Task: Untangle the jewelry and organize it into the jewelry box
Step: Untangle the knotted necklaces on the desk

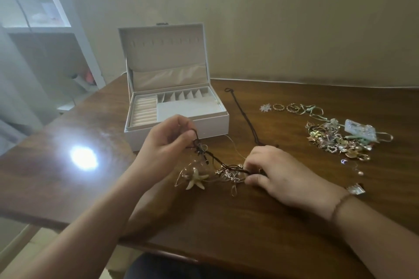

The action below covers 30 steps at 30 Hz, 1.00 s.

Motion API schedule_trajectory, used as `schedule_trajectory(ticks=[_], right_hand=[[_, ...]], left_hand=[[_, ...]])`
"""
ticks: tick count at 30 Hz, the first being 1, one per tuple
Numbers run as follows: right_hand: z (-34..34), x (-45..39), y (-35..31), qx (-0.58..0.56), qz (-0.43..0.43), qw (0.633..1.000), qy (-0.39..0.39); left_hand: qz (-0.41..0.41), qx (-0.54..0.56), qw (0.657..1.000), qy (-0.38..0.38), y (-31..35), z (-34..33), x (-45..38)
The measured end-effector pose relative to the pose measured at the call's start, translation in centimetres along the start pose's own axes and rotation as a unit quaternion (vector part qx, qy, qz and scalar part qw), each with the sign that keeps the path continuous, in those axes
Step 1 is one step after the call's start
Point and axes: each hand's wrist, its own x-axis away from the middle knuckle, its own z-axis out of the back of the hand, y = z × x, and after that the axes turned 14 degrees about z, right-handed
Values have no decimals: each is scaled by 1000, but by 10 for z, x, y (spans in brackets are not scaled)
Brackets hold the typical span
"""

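Observation:
A knot of jewelry [217, 169], made of a dark cord, thin gold chains and small leaf charms, stretches between my hands above the wooden table [249, 222]. My left hand [165, 142] pinches the dark cord at its upper end, raised. My right hand [278, 174] pinches the tangle at its lower right end, near the tabletop. A pale starfish pendant [196, 180] hangs from the tangle on the left. The white jewelry box [176, 118] stands open behind my hands, its compartments and ring rolls showing.
A long dark cord necklace [243, 113] lies on the table right of the box. Several gold rings [288, 107] sit in a row at the right. A heap of mixed jewelry [340, 140] lies beyond them. A small clip [356, 189] lies near my right wrist.

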Motion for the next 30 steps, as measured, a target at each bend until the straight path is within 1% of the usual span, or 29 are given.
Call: schedule_trajectory(ticks=[4,7,10,14,16,18,19,22,24,26,27,28,29,30], right_hand=[[2,9,11,-95,27,993,71],[5,15,14,-175,6,976,129],[5,16,22,-157,13,975,156],[5,20,29,-120,-1,980,157],[8,22,30,-128,-7,973,191],[12,24,32,-121,-2,965,231],[14,25,33,-106,-1,967,232],[16,28,35,-83,-26,979,187],[18,29,34,-104,-45,987,115],[18,30,29,-118,-44,992,14],[18,29,27,-110,-32,993,-20],[18,29,25,-95,-15,995,-38],[18,28,24,-77,2,996,-40],[18,27,23,-63,18,998,-24]], left_hand=[[29,-80,995,52,-12,5,-1],[59,-136,984,102,-21,9,-2],[80,-174,972,135,-26,14,-3],[92,-158,969,165,-23,18,-3],[93,-140,970,174,-17,17,-3],[103,-150,968,175,-15,17,-2],[110,-159,966,172,-16,19,-2],[125,-176,961,175,-17,24,0],[133,-177,961,167,-14,28,1],[133,-203,964,107,-8,34,2],[132,-216,965,66,-5,38,3],[133,-226,965,30,-3,41,5],[135,-231,964,8,-1,44,7],[134,-241,961,-1,1,47,8]])
